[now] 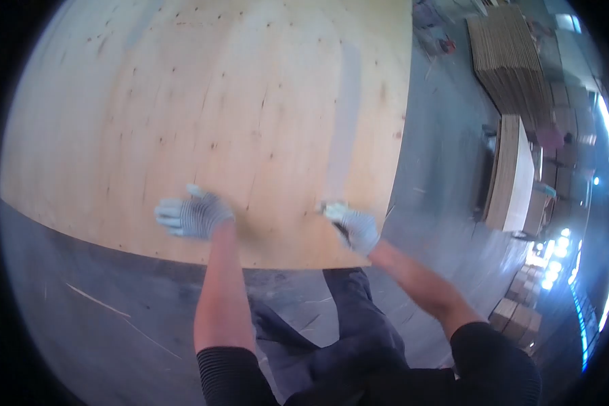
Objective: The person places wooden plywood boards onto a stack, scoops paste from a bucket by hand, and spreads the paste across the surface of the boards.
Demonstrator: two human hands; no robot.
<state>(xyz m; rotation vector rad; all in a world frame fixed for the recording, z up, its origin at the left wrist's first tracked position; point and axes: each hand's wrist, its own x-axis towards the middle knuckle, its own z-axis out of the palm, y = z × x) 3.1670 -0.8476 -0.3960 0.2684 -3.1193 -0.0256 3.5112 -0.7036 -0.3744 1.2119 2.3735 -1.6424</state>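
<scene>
A large sheet of plywood (203,115), pale with small dark knots and cracks, fills the upper left in front of me. My left hand (196,215), in a striped white work glove, lies flat on it near the front edge with fingers stretched out. Gloved the same way, my right hand (353,227) is closed low over the sheet's right side. A small dark edge shows at its fingertips, blurred, and what it grips I cannot make out. From there a grey strip (347,108) runs up the plywood, away from me.
Grey floor (440,155) with thin wood slivers surrounds the sheet. To the right stand a tall stack of boards (511,61) and a lower board stack with a white side (519,176). Farther down are wooden blocks (514,318). My legs (358,318) are close to the front edge.
</scene>
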